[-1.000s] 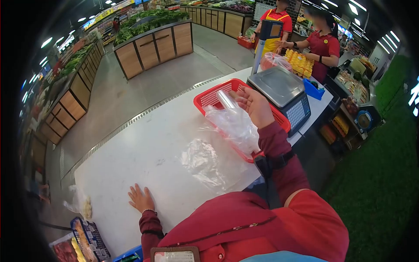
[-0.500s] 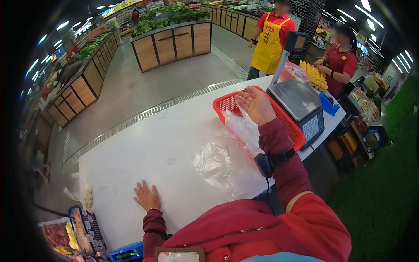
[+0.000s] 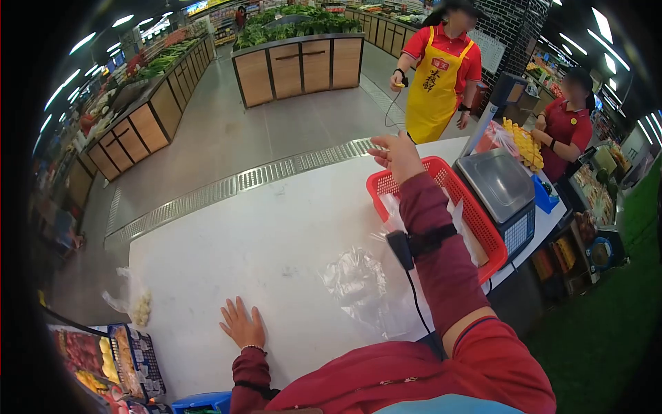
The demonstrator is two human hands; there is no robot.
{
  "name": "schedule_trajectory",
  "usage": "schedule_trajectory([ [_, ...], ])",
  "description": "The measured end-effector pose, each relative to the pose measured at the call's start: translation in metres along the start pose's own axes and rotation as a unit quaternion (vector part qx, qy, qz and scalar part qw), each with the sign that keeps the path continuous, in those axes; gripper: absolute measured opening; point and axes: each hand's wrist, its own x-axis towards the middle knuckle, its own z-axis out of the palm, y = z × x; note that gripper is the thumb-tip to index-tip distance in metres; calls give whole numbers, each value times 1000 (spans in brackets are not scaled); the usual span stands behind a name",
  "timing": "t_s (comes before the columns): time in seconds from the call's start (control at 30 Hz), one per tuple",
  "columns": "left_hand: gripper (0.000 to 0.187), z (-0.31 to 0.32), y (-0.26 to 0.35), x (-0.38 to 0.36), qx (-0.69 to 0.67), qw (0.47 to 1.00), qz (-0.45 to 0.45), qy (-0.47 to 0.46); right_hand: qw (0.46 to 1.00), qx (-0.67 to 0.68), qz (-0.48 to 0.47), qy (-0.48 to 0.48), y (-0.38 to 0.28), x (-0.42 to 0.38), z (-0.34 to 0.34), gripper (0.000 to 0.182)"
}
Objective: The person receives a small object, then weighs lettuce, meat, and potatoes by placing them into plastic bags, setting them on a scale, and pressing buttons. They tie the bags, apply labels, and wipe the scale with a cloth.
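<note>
My left hand [image 3: 241,324] rests flat on the white tabletop [image 3: 227,255], fingers spread, nothing in it. Above the far left end of a red plastic basket [image 3: 441,172], my right hand [image 3: 400,157] reaches out with its fingers loosely extended and no object visible in them. Clear plastic bags [image 3: 470,231] lie inside the basket, partly hidden by my right forearm. On the table to the basket's left is a crumpled clear plastic bag [image 3: 355,283]. A weighing scale [image 3: 498,186] stands right of the basket.
Across the table stands a person in a yellow apron [image 3: 434,86]. Another person in red [image 3: 569,131] is at the right, beside yellow netted produce [image 3: 524,143]. A knotted bag of pale produce [image 3: 141,307] sits at the table's left edge, near a blue crate [image 3: 141,359].
My right hand has turned from palm up to fingers pointing left, farther beyond the basket's rim. The aproned person has come nearer. My left hand stays flat; the view has shifted slightly.
</note>
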Motion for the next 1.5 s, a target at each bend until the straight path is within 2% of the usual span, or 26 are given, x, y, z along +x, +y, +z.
schedule_trajectory([
  [0.03,57,1,0,0,1,1000,0,-1,996,-5,69,57,-2,5,-3,65],
  [0.13,57,-5,7,5,2,1000,-13,0,998,-26,9,-60,-18,-51,0,50],
  [0.2,56,-6,10,5,5,1000,-10,5,960,-109,75,-246,-9,-112,2,46],
  [0.27,55,2,1,4,12,1000,2,12,873,-183,138,-431,18,-173,-7,40],
  [0.33,55,2,0,0,11,1000,2,5,826,-210,184,-489,58,-217,-19,36],
  [0.4,56,0,4,3,11,1000,1,6,846,-333,43,-415,95,-248,-38,34],
  [0.43,56,1,3,2,15,1000,1,4,858,-379,33,-346,94,-260,-41,31],
  [0.53,57,2,1,0,22,1000,-8,-2,894,-389,-135,-176,88,-270,-61,24],
  [0.6,57,3,3,2,20,1000,-8,1,943,-301,-139,-10,93,-269,-81,17],
  [0.7,57,4,0,-1,21,1000,-4,0,942,-262,-162,134,101,-263,-110,13],
  [0.8,57,3,0,1,18,1000,-4,1,896,-392,-162,133,121,-262,-122,11],
  [0.93,57,5,0,1,13,1000,-3,4,811,-510,-260,123,122,-258,-111,7],
  [1.5,58,7,-1,2,21,1000,-1,8,792,-528,-277,129,125,-258,-109,5],
])
